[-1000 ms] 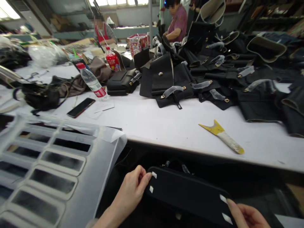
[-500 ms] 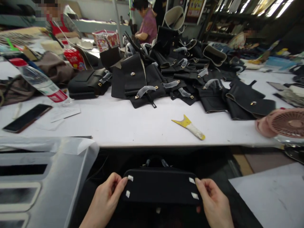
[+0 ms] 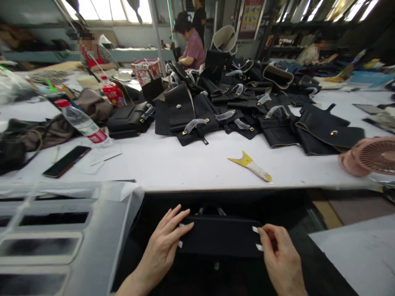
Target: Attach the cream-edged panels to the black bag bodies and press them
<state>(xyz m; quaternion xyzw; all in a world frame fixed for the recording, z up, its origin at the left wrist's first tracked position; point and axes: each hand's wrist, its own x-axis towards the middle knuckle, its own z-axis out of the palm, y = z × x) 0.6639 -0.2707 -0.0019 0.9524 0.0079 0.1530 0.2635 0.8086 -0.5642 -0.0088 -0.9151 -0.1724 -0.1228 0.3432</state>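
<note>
A black handbag (image 3: 220, 238) sits bottom-up in front of me, below the table edge, with small white tabs at its corners. My left hand (image 3: 163, 242) lies on its left end with the fingers stretched out flat over the tabs there. My right hand (image 3: 279, 253) is at its right end, fingertips pinched on one of the white tabs (image 3: 255, 230).
A white table (image 3: 185, 164) carries a pile of black bags (image 3: 247, 107), a yellow-handled scraper (image 3: 250, 165), a water bottle (image 3: 82, 122), a phone (image 3: 66, 161) and a pink fan (image 3: 370, 156). A grey sheet with cut-out slots (image 3: 55, 238) lies at my left. Other people work at the far end.
My left hand has spread flat over the bag's left end. My right hand has closed its fingertips on a white tab. The view has shifted slightly.
</note>
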